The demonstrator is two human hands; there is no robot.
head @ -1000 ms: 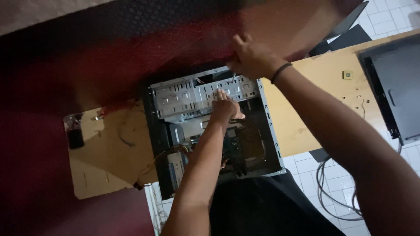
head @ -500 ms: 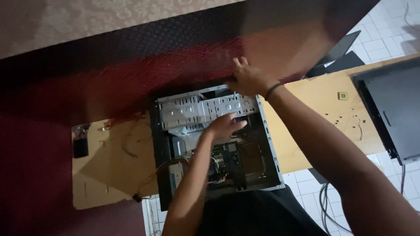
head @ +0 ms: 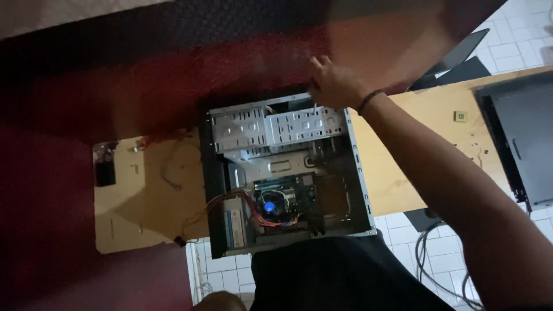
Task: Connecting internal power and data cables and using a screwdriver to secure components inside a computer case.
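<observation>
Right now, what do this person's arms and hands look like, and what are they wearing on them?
Only the right hand and its forearm are in view. The arm is bare, with no sleeve showing, and the hand has no glove. A thin dark band circles the wrist. No rings or markings can be made out in the dim light. The left hand is not in view.

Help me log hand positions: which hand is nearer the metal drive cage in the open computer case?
Right. The right hand rests on the case's top edge, just above the drive cage. The left hand is not in view.
</observation>
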